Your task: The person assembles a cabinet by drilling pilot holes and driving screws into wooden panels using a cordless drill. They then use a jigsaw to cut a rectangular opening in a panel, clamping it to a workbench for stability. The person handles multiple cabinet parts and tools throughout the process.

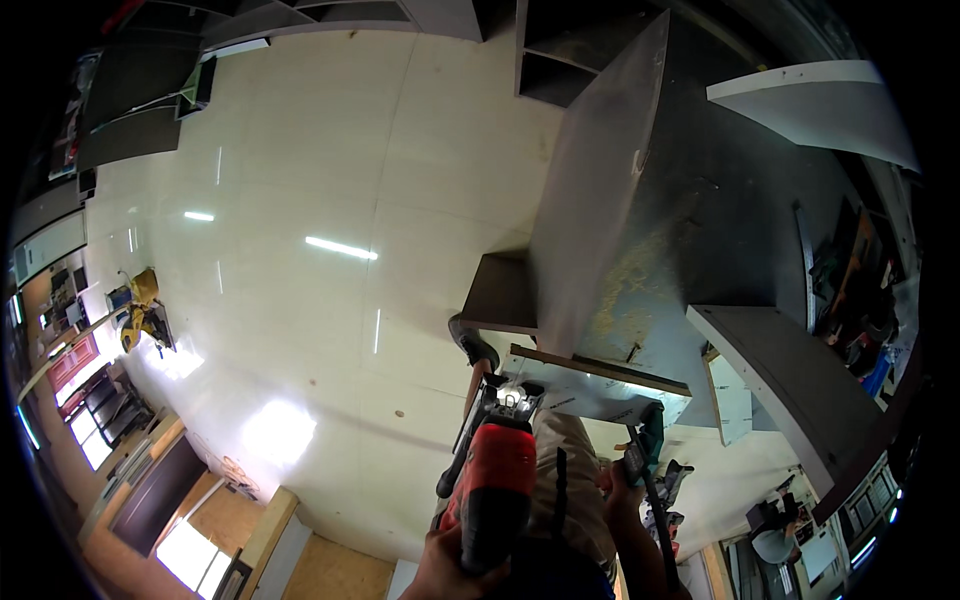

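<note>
My left hand (pixel 445 568) is wrapped round the body of a red and black jigsaw (pixel 498 478), low in the middle of the head view. The saw's metal base (pixel 510 392) and small lit lamp lie at the left end of a short pale board (pixel 585 388) with a brown edge. Whether the blade touches the board is hidden. To the right, my right hand (pixel 618 492) closes on what looks like a dark bar clamp (pixel 635 462). Its long bar slants down along my forearm, and its upper end lies by the board's right end.
A big grey panel (pixel 600 190) stands on edge beside a dark work surface (pixel 690 250) strewn with sawdust (pixel 630 285). Loose white-edged panels (pixel 760 350) lean at the right. My shoe (pixel 474 342) is left of the board. A yellow machine (pixel 140 325) stands far left.
</note>
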The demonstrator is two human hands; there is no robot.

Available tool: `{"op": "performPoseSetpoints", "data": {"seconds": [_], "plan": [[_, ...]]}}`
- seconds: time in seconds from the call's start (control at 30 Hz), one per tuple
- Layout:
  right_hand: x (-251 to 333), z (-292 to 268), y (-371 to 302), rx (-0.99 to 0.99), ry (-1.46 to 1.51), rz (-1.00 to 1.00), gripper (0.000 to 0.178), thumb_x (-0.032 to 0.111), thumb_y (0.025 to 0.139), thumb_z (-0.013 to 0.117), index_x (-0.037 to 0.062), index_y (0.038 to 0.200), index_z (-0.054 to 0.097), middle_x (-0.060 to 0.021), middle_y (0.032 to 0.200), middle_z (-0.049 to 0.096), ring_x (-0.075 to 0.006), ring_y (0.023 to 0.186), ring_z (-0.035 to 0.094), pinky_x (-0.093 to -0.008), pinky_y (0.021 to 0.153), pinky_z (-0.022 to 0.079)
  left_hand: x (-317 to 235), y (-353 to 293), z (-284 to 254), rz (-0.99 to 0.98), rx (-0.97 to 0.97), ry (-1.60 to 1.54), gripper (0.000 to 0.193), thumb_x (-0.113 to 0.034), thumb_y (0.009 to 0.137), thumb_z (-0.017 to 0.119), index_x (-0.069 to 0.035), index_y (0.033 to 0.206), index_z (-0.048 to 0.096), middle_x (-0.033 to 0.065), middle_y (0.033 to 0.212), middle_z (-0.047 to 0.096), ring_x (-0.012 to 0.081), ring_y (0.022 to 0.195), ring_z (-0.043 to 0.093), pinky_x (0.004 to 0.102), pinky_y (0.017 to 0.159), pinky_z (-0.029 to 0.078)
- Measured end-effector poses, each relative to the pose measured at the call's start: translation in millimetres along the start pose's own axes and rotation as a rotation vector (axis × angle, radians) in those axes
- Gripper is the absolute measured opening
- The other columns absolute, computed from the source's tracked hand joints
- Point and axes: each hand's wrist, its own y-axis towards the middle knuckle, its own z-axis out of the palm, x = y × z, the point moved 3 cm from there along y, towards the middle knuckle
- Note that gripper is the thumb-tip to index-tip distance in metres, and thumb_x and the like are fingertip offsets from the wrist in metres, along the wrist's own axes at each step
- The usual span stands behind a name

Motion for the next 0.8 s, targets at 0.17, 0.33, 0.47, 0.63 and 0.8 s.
{"op": "performPoseSetpoints", "data": {"seconds": [0.17, 0.33, 0.47, 0.63, 0.8], "plan": [[9.8, 6.5, 1.1, 0.044, 0.032, 0.004, 0.036, 0.023, 0.099, 0.058, 0.0092, 0.068, 0.048, -0.0003, 0.062, 0.045, -0.0121, 0.056, 0.045, -0.0315, 0.056, 0.04, 0.2, -0.4, 0.3, 0.004, -0.003, 0.013, 0.019, -0.012, 0.075, 0.08, -0.002, 0.073, 0.064, 0.0027, 0.064, 0.064, 0.0069, 0.059, 0.057, 0.029, 0.056, 0.049], [21.5, 11.7, -2.9, 0.042, 0.07, 0.026, 0.034, 0.021, 0.099, 0.055, 0.0087, 0.068, 0.048, -0.0013, 0.063, 0.046, -0.0127, 0.058, 0.046, -0.0317, 0.058, 0.041, -0.1, 0.8, 0.7, 0.023, -0.028, 0.029, 0.019, -0.012, 0.074, 0.08, -0.003, 0.072, 0.063, 0.0023, 0.063, 0.063, 0.0073, 0.059, 0.056, 0.0292, 0.056, 0.049], [7.8, -3.7, -0.7, 0.02, -0.13, 0.027, 0.022, 0.019, 0.099, 0.053, 0.0062, 0.082, 0.06, -0.0042, 0.074, 0.056, -0.015, 0.071, 0.054, -0.0328, 0.065, 0.045, -1.8, 1.4, 1.9, 0.022, -0.031, 0.012, 0.018, -0.011, 0.074, 0.079, -0.003, 0.073, 0.064, 0.002, 0.063, 0.062, 0.0073, 0.059, 0.056, 0.0293, 0.056, 0.049], [26.7, 15.6, -26.4, 0.179, -0.36, -0.281, 0.028, 0.017, 0.096, 0.059, 0.0029, 0.119, 0.06, -0.0136, 0.104, 0.065, -0.0253, 0.096, 0.064, -0.0413, 0.086, 0.051, 8.3, -1.4, 0.0, 0.025, -0.002, 0.021, 0.017, -0.011, 0.074, 0.079, -0.003, 0.073, 0.064, 0.0021, 0.064, 0.063, 0.0071, 0.059, 0.056, 0.0293, 0.057, 0.049], [18.3, 30.5, -59.1, 0.63, -1.055, -0.453, 0.035, 0.018, 0.094, 0.059, 0.0025, 0.126, 0.059, -0.0188, 0.112, 0.066, -0.033, 0.103, 0.066, -0.0458, 0.092, 0.052, 1.6, 2.4, 1.4, 0.057, -0.021, 0.041, 0.016, -0.011, 0.074, 0.079, -0.003, 0.073, 0.065, 0.0023, 0.064, 0.063, 0.0077, 0.059, 0.057, 0.0293, 0.057, 0.05]]}}
